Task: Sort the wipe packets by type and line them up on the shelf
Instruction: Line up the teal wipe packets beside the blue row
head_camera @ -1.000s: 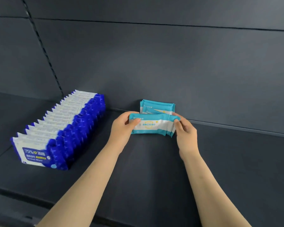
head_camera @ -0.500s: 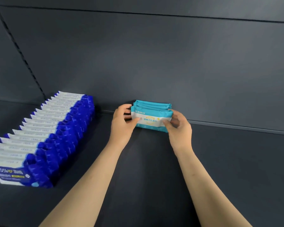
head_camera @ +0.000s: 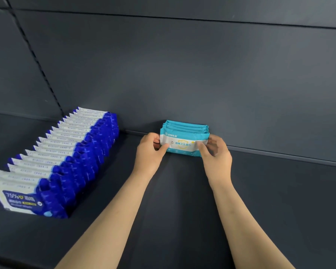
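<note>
Head view. Pressing front teal packet upright against short teal stack at back panel, likely to square the row. Pinched at each end by left hand and right hand, thumbs in front, forearms stretched forward. Well left along back panel, blue row already lined up.

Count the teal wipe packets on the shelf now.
4 by visible edges: the front teal packet, pinched at its ends by left hand and right hand, plus three rear packets standing behind it against the back panel. Others could be hidden.
</note>
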Motion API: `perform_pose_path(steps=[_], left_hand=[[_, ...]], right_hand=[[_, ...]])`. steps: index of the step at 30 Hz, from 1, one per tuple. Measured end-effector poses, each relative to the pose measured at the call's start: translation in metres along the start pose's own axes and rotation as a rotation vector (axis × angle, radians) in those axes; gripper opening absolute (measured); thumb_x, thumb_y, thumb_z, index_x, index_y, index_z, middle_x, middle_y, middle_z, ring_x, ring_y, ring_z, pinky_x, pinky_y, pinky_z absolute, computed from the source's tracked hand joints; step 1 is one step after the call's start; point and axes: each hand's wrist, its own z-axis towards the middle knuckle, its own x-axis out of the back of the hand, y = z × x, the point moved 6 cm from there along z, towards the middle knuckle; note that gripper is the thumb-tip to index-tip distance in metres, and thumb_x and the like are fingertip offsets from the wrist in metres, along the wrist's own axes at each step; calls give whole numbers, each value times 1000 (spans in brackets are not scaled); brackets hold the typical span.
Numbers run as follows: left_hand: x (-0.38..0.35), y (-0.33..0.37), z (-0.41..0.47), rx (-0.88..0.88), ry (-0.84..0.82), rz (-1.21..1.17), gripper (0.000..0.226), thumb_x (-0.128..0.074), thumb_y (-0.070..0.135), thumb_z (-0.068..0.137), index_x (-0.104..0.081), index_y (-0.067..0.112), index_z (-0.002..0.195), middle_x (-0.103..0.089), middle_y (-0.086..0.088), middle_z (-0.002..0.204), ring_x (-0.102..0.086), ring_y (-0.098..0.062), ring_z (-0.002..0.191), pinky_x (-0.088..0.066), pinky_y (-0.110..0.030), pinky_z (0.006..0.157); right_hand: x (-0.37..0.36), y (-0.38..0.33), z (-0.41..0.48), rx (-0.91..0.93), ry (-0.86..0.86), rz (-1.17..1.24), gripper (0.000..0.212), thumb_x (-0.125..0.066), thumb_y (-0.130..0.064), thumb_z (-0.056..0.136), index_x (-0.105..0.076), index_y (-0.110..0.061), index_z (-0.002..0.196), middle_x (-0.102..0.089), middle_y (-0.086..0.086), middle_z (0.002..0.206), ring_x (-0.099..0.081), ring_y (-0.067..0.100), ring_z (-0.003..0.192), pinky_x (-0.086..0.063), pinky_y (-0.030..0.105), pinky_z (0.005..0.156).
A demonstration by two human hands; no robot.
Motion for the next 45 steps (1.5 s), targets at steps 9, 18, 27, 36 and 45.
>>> perform_pose_path(steps=[9, 18, 27, 36, 45], left_hand=[[40, 25, -13, 170, -127, -297, 59, -73, 27, 86, -45, 22, 138, -46, 7, 140, -50, -6, 116, -40, -21, 86], [110, 54, -69, -246, -347, -44, 58, -69, 28, 88, -42, 25, 140, -40, 4, 144, -40, -12, 132, -37, -31, 108], [143, 37, -183, -563, -645, 348, 66, -70, 40, 87, -39, 25, 144, -38, 3, 148, -36, -22, 135, -38, -40, 107], [98, 43, -320, -869, -747, 441, 66, -66, 49, 87, -43, 22, 143, -42, 4, 146, -34, -20, 136, -25, -33, 113], [16, 80, -533, -999, -1082, 393, 69, -66, 48, 88, -38, 22, 146, -36, 1, 150, -30, -22, 138, -31, -37, 111]], right_hand=[[26, -26, -25, 0, -32, -99, 43, -71, -22, 90, -51, -25, 128, -54, -10, 131, -60, 8, 114, -51, 16, 83], [46, -108, -138, 104, -35, -620, 48, -78, -27, 83, -59, -21, 127, -61, -6, 126, -53, 11, 121, -34, 18, 94], [70, -104, -299, -145, -142, -887, 67, -79, -36, 81, -49, -25, 139, -56, 0, 132, -53, 19, 120, -41, 28, 95], [164, -55, -449, -410, 23, -1001, 72, -75, -45, 83, -41, -29, 144, -50, 2, 142, -53, 26, 122, -49, 45, 101], [303, -24, -642, -661, 309, -993, 69, -75, -41, 84, -43, -26, 143, -51, 2, 142, -50, 26, 126, -47, 41, 104]])
